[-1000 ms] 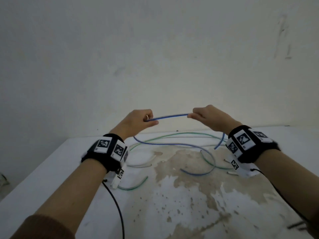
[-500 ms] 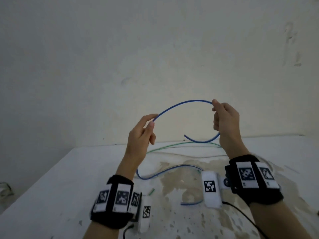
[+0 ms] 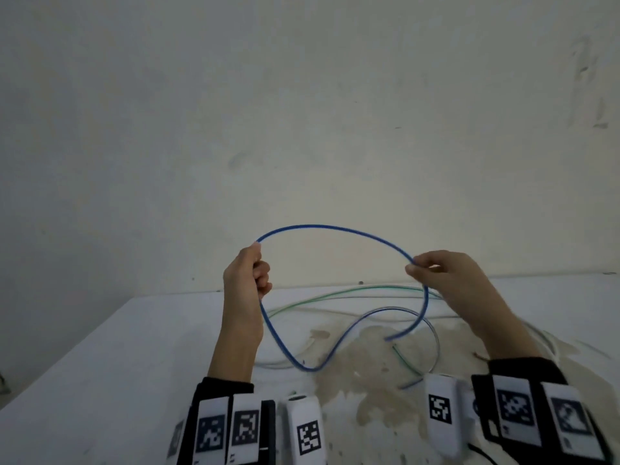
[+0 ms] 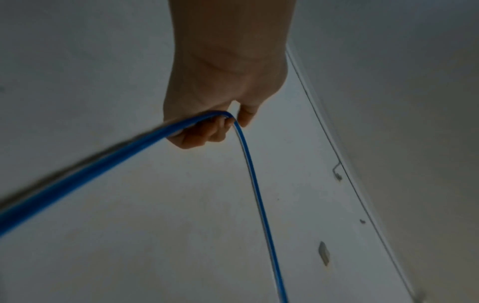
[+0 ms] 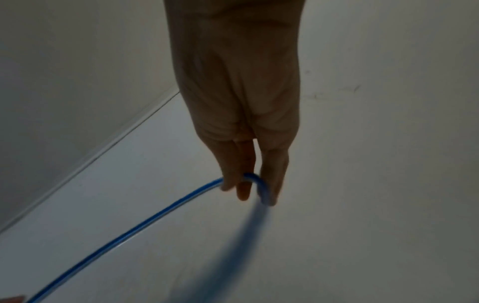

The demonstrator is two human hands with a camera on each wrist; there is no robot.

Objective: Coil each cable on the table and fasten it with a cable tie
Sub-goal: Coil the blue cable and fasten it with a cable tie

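Observation:
A thin blue cable [image 3: 330, 227] arches in the air between my two hands above the white table [image 3: 100, 364]. My left hand [image 3: 250, 273] grips it with curled fingers at the arch's left end; below that hand the cable hangs in a loop down to the table. My right hand [image 3: 432, 268] pinches the cable at the arch's right end, and a short tail curls down from there to a free end [image 3: 387, 338]. The left wrist view shows the blue cable [image 4: 241, 131] bent over the curled fingers [image 4: 207, 133]. In the right wrist view the fingertips [image 5: 243, 190] pinch the cable [image 5: 155, 213].
A green cable [image 3: 335, 293] and a pale cable [image 3: 352, 310] lie slack across the far part of the table, near the wall. The table's middle carries a large brown patch of worn paint [image 3: 369, 364]. The table's left edge runs diagonally at the lower left.
My hands have spread apart, so the blue arch between them is wider. My left hand has curled from a loose pinch into a fist round the cable, and more cable has lifted off the table.

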